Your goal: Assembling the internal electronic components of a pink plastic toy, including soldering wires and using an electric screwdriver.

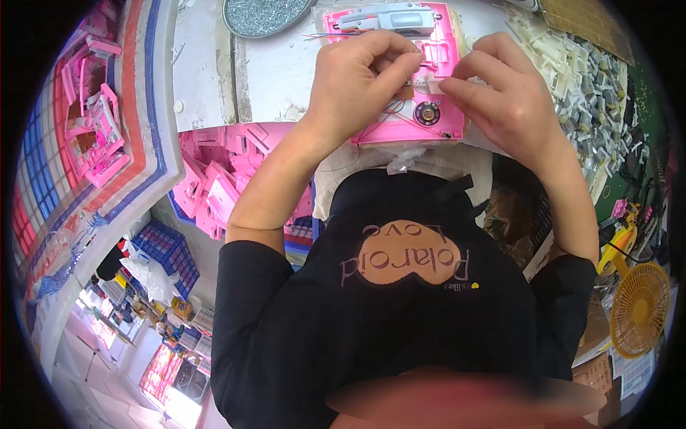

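A pink plastic housing [400, 133] lies on the worktable in front of me, with a round black speaker [427, 113] near its close edge and thin wires beside it. Across its far end rests a grey plastic piece [400, 21]. My left hand [361, 82] is over the housing's left side, thumb and forefinger pinched near its middle; whatever is between them is too small to make out. Opposite it, my right hand [509, 93] pinches a small white piece [433, 86] just above the housing. My fingers hide part of the housing's inside.
A round tray of screws [266, 34] stands at the far left of the table [279, 82]. White and grey plastic parts [593, 93] are heaped on the right. Pink housings [214, 189] fill a container below the table edge; more lie in a bag at left. A yellow fan [640, 309] stands lower right.
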